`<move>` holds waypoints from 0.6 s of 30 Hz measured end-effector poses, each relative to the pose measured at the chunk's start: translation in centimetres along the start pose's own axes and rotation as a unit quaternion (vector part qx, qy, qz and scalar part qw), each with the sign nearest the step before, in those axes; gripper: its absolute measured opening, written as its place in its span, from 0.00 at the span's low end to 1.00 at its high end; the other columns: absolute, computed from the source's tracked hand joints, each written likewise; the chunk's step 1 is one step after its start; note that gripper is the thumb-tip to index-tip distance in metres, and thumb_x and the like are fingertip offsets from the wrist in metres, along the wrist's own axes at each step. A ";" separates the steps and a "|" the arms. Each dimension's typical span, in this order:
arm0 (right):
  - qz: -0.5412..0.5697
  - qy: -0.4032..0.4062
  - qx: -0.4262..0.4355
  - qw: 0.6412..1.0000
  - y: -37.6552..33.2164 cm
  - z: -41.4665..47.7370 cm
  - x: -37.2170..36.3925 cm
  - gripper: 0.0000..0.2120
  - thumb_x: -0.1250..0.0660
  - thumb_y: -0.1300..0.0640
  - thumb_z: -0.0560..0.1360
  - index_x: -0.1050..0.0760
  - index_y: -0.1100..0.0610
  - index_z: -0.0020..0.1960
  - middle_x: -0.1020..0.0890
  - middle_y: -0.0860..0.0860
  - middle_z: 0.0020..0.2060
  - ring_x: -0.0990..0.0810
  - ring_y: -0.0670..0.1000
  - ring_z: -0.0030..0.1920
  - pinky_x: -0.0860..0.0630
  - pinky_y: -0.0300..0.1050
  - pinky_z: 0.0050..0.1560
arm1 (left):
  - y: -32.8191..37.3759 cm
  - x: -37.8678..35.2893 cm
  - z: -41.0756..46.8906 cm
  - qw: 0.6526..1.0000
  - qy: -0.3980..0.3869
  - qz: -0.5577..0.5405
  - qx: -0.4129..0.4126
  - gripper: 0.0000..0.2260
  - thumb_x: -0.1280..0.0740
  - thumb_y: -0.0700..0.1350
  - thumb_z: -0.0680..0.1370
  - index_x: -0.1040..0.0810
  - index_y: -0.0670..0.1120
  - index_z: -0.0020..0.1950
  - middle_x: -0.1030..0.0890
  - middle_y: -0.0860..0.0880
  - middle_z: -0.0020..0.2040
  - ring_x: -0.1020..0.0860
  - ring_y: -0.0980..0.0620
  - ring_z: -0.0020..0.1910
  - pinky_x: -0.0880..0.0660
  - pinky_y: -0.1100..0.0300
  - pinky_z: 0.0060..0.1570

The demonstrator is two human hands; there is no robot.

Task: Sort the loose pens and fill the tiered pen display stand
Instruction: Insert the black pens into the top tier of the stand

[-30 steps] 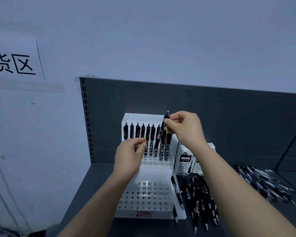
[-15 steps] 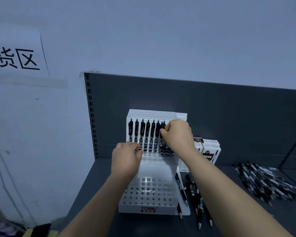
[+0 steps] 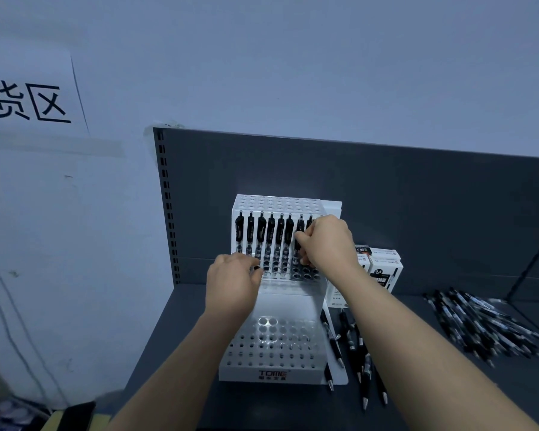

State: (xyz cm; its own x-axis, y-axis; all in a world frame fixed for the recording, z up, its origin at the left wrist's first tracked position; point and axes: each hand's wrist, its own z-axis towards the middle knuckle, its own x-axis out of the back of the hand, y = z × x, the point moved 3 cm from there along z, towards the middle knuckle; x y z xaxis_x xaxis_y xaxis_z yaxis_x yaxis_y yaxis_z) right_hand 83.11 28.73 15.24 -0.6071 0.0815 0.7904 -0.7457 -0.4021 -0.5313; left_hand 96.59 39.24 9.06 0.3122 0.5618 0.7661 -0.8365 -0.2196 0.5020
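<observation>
Grey wall fills the back, with a paper sign stuck on it at the left. Below it stands a dark back panel, and a dark surface lies in front of that.

On the surface sits the white pen stand, built like steps (the front says TOME). A row of black pens stands upright in the holes of the upper step. The lowest step has holes with no pens in them.

The right hand is at the right end of that row. Its fingers pinch one black pen, which stands upright with its bottom end down at the holes.

The left hand rests on the left part of the stand, with bent fingers at the foot of the row. I cannot tell if they hold anything.

Some loose pens lie just beside the stand on its right. A bigger pile of pens lies well apart, farther right. White boxes stand behind the right arm, near the back panel.
</observation>
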 end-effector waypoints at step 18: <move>-0.105 -0.033 -0.004 0.994 19.5 -5.0 6.2 0.09 0.36 0.54 0.76 0.21 0.59 0.47 0.17 0.53 0.43 0.20 0.58 0.46 0.22 0.49 0.45 | 13.2 -7.5 -5.6 0.987 -0.056 0.009 -0.152 0.14 0.37 0.51 0.79 0.21 0.45 0.59 0.20 0.48 0.53 0.24 0.46 0.55 0.27 0.53 0.54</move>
State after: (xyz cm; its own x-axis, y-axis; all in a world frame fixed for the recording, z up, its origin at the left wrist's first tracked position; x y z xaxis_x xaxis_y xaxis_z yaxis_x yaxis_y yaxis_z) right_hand 63.47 25.95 8.23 -0.4196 0.1029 0.9019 -0.8558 -0.3760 -0.3552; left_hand 80.63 36.57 7.68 0.3303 0.4646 0.8216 -0.9333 0.0310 0.3577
